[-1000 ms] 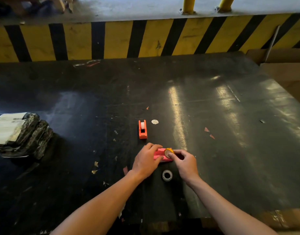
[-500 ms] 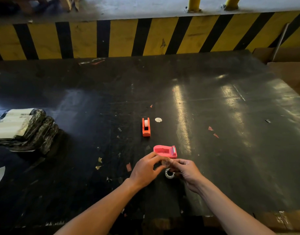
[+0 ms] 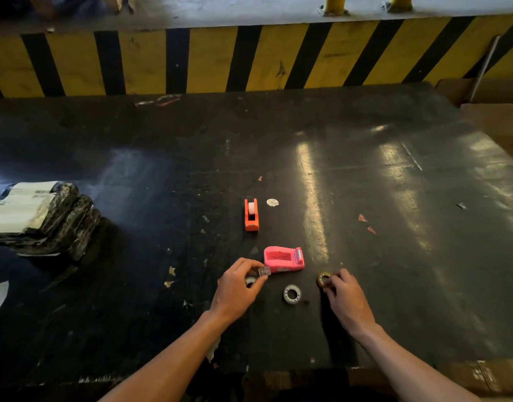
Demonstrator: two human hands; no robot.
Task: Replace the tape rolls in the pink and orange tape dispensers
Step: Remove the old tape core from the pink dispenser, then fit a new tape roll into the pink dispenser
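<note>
The pink tape dispenser (image 3: 282,259) lies on the black table with its roll bay empty. Behind it stands the orange dispenser (image 3: 251,215), a white roll in it. My left hand (image 3: 237,288) pinches a small clear spindle piece (image 3: 264,271) just left of the pink dispenser, with a small ring partly hidden under its fingers. My right hand (image 3: 345,297) holds a yellowish, nearly spent tape roll (image 3: 324,279) down at the table, right of the pink dispenser. A clear tape roll (image 3: 292,294) lies flat between my hands.
A bundle wrapped in black plastic with white labels (image 3: 37,216) sits at the left. A yellow and black striped barrier (image 3: 249,59) runs behind the table. Cardboard boxes (image 3: 495,111) stand at the right. Paper scraps and a round white sticker (image 3: 272,202) dot the surface.
The yellowish roll came out of the pink dispenser. My hands then drew apart: the right carried the roll to the right, the left kept the clear spindle piece.
</note>
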